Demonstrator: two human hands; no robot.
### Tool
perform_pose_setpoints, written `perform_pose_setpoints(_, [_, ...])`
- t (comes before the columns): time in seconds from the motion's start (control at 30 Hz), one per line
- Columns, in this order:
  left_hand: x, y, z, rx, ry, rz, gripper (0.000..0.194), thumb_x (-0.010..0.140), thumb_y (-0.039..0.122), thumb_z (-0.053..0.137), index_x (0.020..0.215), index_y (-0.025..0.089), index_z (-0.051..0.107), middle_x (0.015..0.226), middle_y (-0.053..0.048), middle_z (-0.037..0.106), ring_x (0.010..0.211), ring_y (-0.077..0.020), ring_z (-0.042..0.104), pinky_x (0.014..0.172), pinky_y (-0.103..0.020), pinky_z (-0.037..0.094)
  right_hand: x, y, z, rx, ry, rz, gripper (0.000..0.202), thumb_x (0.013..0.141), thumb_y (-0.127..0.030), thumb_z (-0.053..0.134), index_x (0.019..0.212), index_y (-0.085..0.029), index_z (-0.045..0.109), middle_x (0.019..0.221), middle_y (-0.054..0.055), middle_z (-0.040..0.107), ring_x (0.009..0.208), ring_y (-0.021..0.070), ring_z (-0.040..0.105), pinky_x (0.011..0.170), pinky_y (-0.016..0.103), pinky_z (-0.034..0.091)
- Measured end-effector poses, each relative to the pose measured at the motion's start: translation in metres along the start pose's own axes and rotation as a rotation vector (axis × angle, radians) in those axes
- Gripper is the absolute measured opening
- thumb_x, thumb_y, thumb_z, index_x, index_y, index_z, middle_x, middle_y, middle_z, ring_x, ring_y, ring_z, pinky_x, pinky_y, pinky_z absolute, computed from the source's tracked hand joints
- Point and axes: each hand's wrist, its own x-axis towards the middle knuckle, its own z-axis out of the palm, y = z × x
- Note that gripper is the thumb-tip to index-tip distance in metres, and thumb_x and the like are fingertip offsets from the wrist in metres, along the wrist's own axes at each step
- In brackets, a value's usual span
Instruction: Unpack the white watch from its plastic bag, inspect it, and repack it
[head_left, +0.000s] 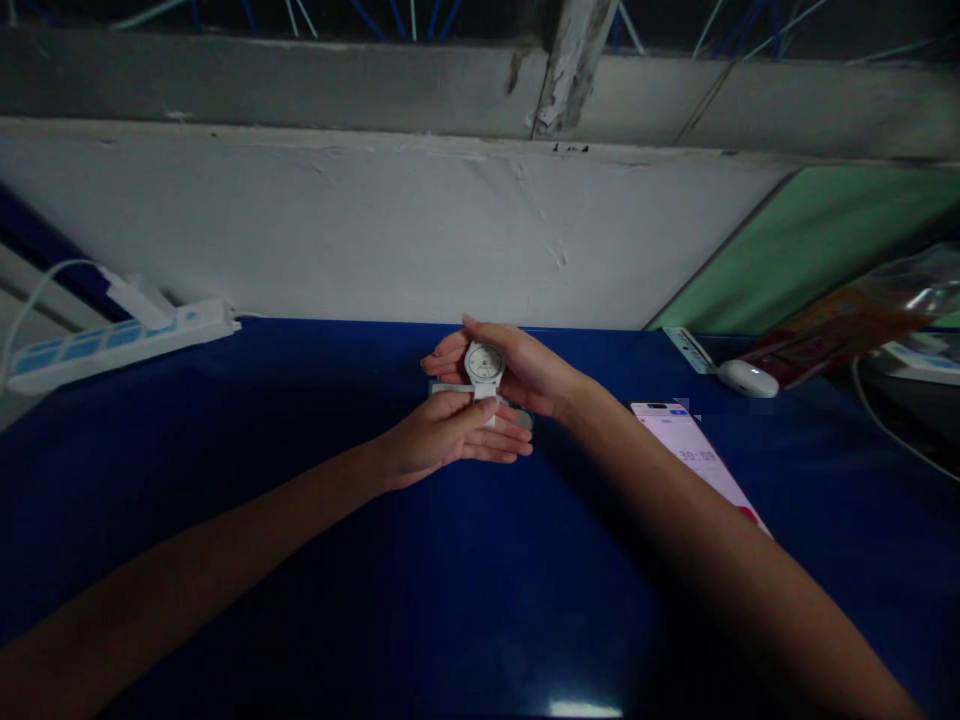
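Note:
A white wristwatch with a round pale dial lies face up between my two hands, above the blue tabletop. My left hand grips the lower strap, its thumb pressed on top and its fingers stretched beneath. Coming in from the right, my right hand curls around the far side of the watch, with fingertips showing to the left of the dial. The upper strap is mostly hidden by this hand. Partly covered by my fingers is a pale, flat item that I cannot make out.
A phone with a timer on its screen lies beside my right forearm. Beyond it are a white mouse-like object and a plastic bag. At the left edge sits a white power strip with a plugged-in charger. A white wall bounds the blue table.

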Motion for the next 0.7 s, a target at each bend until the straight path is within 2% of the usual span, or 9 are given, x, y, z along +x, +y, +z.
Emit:
perform_pose_setpoints(0.1, [-0.0006, -0.0023, 0.0006, 0.04, 0.045, -0.012, 0.04, 0.087, 0.044, 0.072, 0.101, 0.007, 0.067, 0.097, -0.018, 0.074, 0.092, -0.0274, 0.072, 0.089, -0.043, 0.052, -0.0027, -0.0053, 0.002, 0.081, -0.021, 0.052, 0.048, 0.105, -0.029, 0.032, 0.085, -0.013, 0.073, 0.084, 0.01, 0.078, 0.078, 0.0148, 0.074, 0.078, 0.027, 0.06])
perform_pose_setpoints(0.3, [-0.0013, -0.002, 0.0047, 0.042, 0.113, 0.04, 0.035, 0.089, 0.041, 0.071, 0.099, 0.008, 0.065, 0.103, -0.018, 0.073, 0.098, -0.029, 0.071, 0.09, -0.045, 0.052, -0.0069, -0.0106, 0.0049, 0.152, -0.041, -0.007, 0.047, 0.105, -0.032, 0.028, 0.095, -0.014, 0.07, 0.093, 0.011, 0.078, 0.083, 0.0168, 0.074, 0.078, 0.029, 0.061])
perform_pose_setpoints(0.4, [-0.0017, -0.002, 0.0055, 0.014, 0.104, 0.046, 0.03, 0.09, 0.037, 0.07, 0.099, 0.009, 0.065, 0.103, -0.017, 0.073, 0.099, -0.0282, 0.071, 0.093, -0.045, 0.051, -0.0066, -0.0095, 0.0054, 0.15, -0.044, -0.02, 0.046, 0.105, -0.035, 0.029, 0.096, -0.014, 0.07, 0.096, 0.011, 0.078, 0.085, 0.0175, 0.074, 0.08, 0.03, 0.061])
perform_pose_setpoints(0.53, [-0.0036, -0.002, 0.0055, -0.008, 0.044, -0.003, 0.03, 0.089, 0.036, 0.071, 0.102, 0.009, 0.065, 0.094, -0.015, 0.074, 0.09, -0.0254, 0.073, 0.09, -0.042, 0.053, -0.0057, -0.0076, 0.004, 0.154, -0.05, -0.008, 0.046, 0.105, -0.035, 0.03, 0.096, -0.014, 0.07, 0.096, 0.012, 0.078, 0.086, 0.0168, 0.074, 0.081, 0.029, 0.06])
perform_pose_setpoints(0.7, [-0.0046, -0.0055, 0.0065, -0.01, 0.026, -0.034, 0.037, 0.09, 0.044, 0.069, 0.099, 0.008, 0.065, 0.09, -0.016, 0.075, 0.084, -0.0241, 0.074, 0.084, -0.039, 0.054, -0.0053, -0.0078, 0.0032, 0.182, -0.073, 0.005, 0.049, 0.105, -0.034, 0.025, 0.099, -0.012, 0.069, 0.096, 0.012, 0.077, 0.085, 0.0171, 0.074, 0.077, 0.028, 0.06])
